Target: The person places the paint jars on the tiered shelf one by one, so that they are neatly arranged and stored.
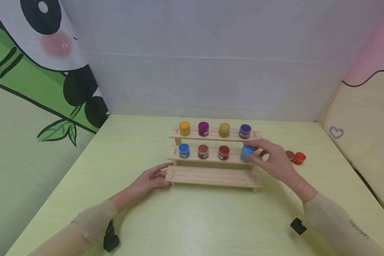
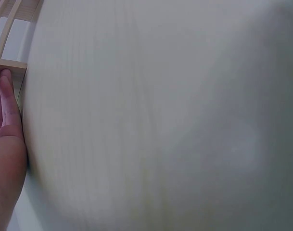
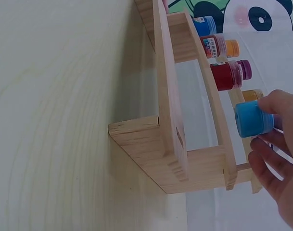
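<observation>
A three-tier wooden rack (image 1: 212, 176) stands on the table, with small paint jars on its top and middle tiers. At its left end, my left hand (image 1: 153, 177) holds the bottom tier, thumb toward the front and fingers behind. In the left wrist view, the fingers (image 2: 7, 98) meet the rack's wooden end (image 2: 12, 65). My right hand (image 1: 272, 158) pinches a light blue paint jar (image 1: 246, 152) between thumb and fingers, at the right end of the middle tier. The right wrist view shows this jar (image 3: 252, 119) beside the tier's edge, its far side hidden by fingers.
Orange (image 1: 184, 128), purple (image 1: 203, 129), yellow (image 1: 224, 130) and dark blue (image 1: 244, 131) jars line the top tier. Blue (image 1: 184, 150), brown (image 1: 203, 152) and dark red (image 1: 223, 153) jars share the middle one. A red jar (image 1: 299, 158) and a brownish jar (image 1: 289, 155) stand right of the rack.
</observation>
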Motion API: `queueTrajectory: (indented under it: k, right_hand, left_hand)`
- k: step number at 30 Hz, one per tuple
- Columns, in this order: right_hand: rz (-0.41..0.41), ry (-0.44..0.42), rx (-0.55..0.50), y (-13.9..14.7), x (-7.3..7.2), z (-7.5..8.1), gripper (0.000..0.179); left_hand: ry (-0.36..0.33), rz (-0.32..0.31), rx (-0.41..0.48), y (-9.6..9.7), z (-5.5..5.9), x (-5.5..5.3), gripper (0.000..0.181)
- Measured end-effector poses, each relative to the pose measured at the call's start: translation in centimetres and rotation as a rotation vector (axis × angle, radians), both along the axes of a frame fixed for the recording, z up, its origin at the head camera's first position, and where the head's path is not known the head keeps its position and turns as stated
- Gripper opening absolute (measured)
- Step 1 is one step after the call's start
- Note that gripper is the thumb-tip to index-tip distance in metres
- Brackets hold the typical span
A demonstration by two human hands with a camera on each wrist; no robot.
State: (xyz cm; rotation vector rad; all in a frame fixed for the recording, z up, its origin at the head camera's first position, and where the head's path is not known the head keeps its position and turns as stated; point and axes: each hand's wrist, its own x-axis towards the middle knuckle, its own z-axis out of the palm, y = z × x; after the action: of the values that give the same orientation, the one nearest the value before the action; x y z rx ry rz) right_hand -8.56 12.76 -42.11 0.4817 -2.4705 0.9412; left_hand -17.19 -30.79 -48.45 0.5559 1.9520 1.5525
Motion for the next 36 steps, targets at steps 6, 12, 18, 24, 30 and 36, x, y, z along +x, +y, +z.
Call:
queueTrajectory:
  k: [6, 12, 18, 24, 30, 36]
  right_hand:
    - [0.019, 0.007, 0.008, 0.01, -0.2, -0.6, 0.04]
    - [0.019, -0.014, 0.019, -0.06, -0.23, -0.75, 0.038]
    - [0.021, -0.025, 0.023, -0.07, -0.19, -0.71, 0.038]
    - [0.026, -0.025, 0.018, -0.03, -0.23, -0.65, 0.038]
    - [0.02, -0.041, 0.019, -0.15, -0.21, -0.56, 0.038]
    - [0.015, -0.048, 0.018, -0.18, -0.14, -0.48, 0.038]
  left_hand:
    - [0.001, -0.004, -0.001, 0.02, 0.07, 0.03, 0.073]
    - [-0.001, -0.008, 0.007, 0.03, 0.19, 0.18, 0.072]
    - [0.001, -0.005, 0.001, 0.07, 0.24, 0.17, 0.073]
    - [0.006, -0.004, -0.011, 0.01, 0.3, 0.12, 0.073]
    - [0.007, -0.004, -0.015, -0.05, 0.28, 0.11, 0.072]
    - [0.005, 0.0, -0.018, -0.01, 0.4, 0.22, 0.073]
